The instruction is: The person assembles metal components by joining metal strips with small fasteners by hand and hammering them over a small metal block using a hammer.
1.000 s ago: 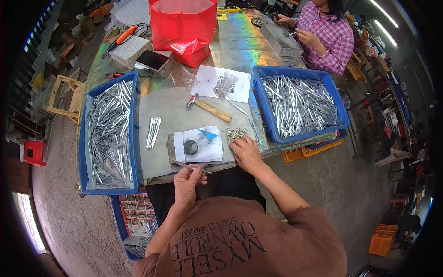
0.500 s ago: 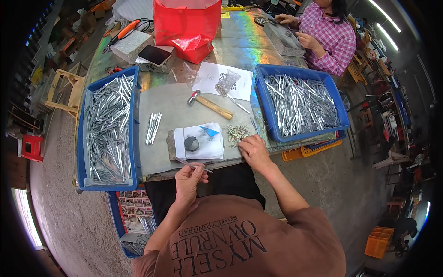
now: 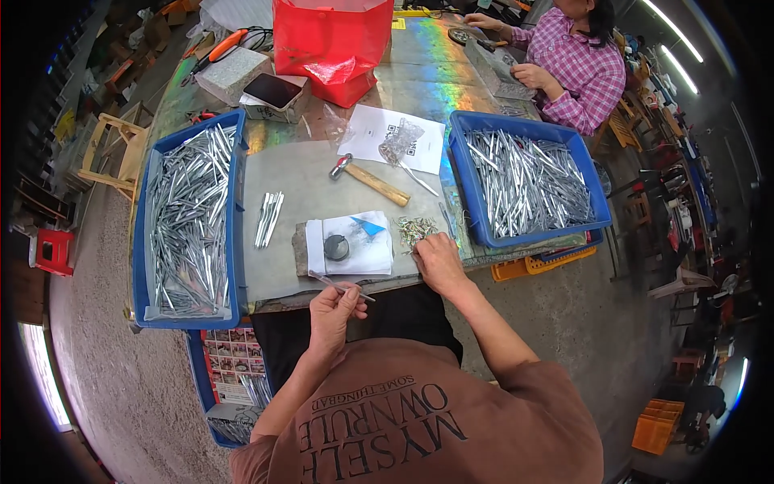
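Observation:
My left hand (image 3: 331,318) pinches a thin grey metal rod (image 3: 323,279) between thumb and fingers, just off the table's near edge. My right hand (image 3: 441,264) rests with bent fingers at the near side of a small pile of tiny, light-coloured pieces (image 3: 414,229). Whatever its fingertips hold is hidden. Between the hands lies a stone slab topped with white paper (image 3: 372,261). On that paper are a round dark metal block (image 3: 336,248) and a blue triangular scrap (image 3: 369,227). A wooden-handled hammer (image 3: 376,184) lies beyond. Several silver rods (image 3: 269,219) form a row to the left.
Blue trays full of silver rods flank me, one at left (image 3: 240,194) and one at right (image 3: 601,189). Farther back are a red bag (image 3: 329,44), a phone (image 3: 272,90) on a block, and a printed sheet (image 3: 367,129). A co-worker in a checked shirt (image 3: 582,73) sits at far right.
My right hand has shifted slightly left and its fingers are more bent at the pile. The left hand still holds the rod, nearly unmoved. The whole view has shifted a little.

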Motion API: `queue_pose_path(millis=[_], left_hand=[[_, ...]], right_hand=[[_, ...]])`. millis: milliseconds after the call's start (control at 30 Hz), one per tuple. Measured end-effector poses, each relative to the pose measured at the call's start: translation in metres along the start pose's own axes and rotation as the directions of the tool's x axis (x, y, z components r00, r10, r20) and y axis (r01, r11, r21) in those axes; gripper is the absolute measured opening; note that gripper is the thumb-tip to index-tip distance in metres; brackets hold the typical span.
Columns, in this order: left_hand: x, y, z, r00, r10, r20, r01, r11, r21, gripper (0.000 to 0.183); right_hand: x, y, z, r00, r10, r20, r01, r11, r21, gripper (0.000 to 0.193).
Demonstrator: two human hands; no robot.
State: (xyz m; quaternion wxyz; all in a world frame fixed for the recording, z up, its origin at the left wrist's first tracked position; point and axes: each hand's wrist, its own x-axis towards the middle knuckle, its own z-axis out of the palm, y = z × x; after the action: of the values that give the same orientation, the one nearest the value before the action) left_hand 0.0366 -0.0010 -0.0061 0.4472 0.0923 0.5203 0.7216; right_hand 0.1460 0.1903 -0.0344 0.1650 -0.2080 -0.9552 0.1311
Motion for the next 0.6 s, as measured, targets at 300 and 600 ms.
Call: queue_pose_path(millis=[300, 600], left_hand=[[0.002, 0.000, 0.000, 1.000, 0.004, 0.022, -0.003, 1.000, -0.023, 0.016], [0.012, -0.002, 0.006, 0.995, 0.040, 0.092, -0.034, 0.998, -0.060, 0.017]], right_hand=[[0.000, 0.003, -0.001, 1.000, 0.001, -0.022, 0.000, 0.998, 0.068, 0.007], [-0.004, -0.017, -0.011, 0.928, 0.330, 0.171, -0.296, 0.379, 0.877, 0.008]])
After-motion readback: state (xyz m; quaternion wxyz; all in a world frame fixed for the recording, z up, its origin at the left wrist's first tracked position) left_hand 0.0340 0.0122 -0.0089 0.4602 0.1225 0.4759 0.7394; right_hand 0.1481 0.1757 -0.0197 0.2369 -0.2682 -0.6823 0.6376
